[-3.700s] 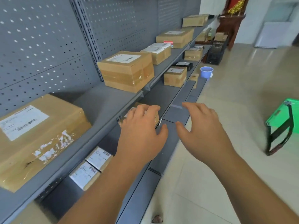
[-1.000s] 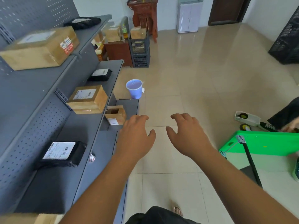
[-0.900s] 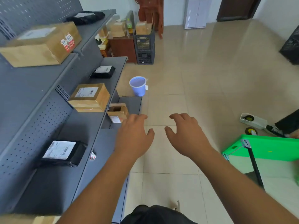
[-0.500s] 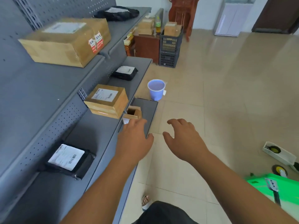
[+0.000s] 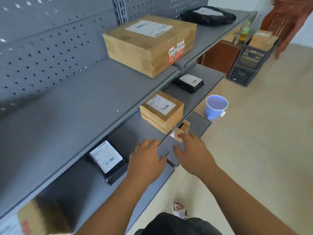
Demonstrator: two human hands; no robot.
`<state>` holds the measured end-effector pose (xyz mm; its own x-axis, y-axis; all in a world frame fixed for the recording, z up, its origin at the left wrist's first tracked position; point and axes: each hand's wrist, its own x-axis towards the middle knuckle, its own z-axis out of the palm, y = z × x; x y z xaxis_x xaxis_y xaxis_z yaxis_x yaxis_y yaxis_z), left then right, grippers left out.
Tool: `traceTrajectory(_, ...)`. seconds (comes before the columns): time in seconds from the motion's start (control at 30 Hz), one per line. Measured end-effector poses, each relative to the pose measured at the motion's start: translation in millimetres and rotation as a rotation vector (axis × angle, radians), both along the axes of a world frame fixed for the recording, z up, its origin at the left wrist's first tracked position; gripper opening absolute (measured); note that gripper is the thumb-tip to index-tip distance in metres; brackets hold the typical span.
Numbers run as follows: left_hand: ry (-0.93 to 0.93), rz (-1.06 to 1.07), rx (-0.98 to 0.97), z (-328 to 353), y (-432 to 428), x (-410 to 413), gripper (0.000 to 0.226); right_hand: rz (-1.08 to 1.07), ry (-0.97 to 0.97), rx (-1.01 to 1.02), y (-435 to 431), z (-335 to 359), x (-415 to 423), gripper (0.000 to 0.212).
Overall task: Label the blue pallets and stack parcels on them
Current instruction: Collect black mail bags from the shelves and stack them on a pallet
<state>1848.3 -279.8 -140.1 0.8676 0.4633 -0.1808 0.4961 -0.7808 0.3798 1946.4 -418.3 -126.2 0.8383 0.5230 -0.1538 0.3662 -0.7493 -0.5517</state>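
Note:
Both of my hands reach over the lower level of a grey shelf rack (image 5: 71,119). My left hand (image 5: 145,160) hovers palm down, fingers relaxed, holding nothing. My right hand (image 5: 191,151) is spread, its fingertips right at a small open cardboard box (image 5: 182,129) on the lowest shelf; contact is unclear. Behind that stands a medium taped parcel (image 5: 161,111) with a white label. A black bagged parcel (image 5: 106,158) lies left of my left hand. A large parcel (image 5: 150,43) with red stickers sits on the upper shelf. No blue pallet is in view.
A blue plastic cup (image 5: 216,106) stands on the tiled floor by the shelf end. Further back are a dark crate (image 5: 249,65) with a box inside, a brown cabinet (image 5: 220,56) and two more black parcels (image 5: 189,83) (image 5: 208,16). My sandalled foot (image 5: 178,207) is below.
My view has swung left towards the shelves and closer. Both hands moved forward and down to the lower shelf; the right hand now reaches the small open box. The green cart has left view.

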Motion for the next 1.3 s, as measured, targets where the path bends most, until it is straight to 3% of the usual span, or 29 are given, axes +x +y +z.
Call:
traceTrajectory(0.3,0.091,0.439,-0.057,-19.2,31.7,-22.4,0.052,0.429,0.110,0.064,83.4,-28.5,29.3,0.048)
traceTrajectory(0.57,0.113,0.750,-0.109,-40.5,43.6,-65.9,0.051,0.681,0.166,-0.025,133.0,-60.2,6.2,0.048)
traceTrajectory(0.73,0.099,0.857,-0.137,-67.6,58.9,-88.4,0.051,0.728,0.210,-0.066,165.7,-89.9,-14.5,0.046)
traceTrajectory(1.0,-0.070,1.004,-0.172,-126.1,89.2,-108.6,0.042,0.752,0.153,-0.092,204.1,-142.9,-30.1,0.050)
traceTrajectory(1.17,-0.182,1.110,-0.277,-160.1,113.8,-105.9,0.062,0.682,0.222,-0.059,222.8,-170.4,-32.7,0.056)
traceTrajectory(1.3,-0.226,1.141,-0.329,-181.9,132.3,-102.0,0.046,0.687,0.222,0.017,235.1,-187.1,-38.8,0.049)
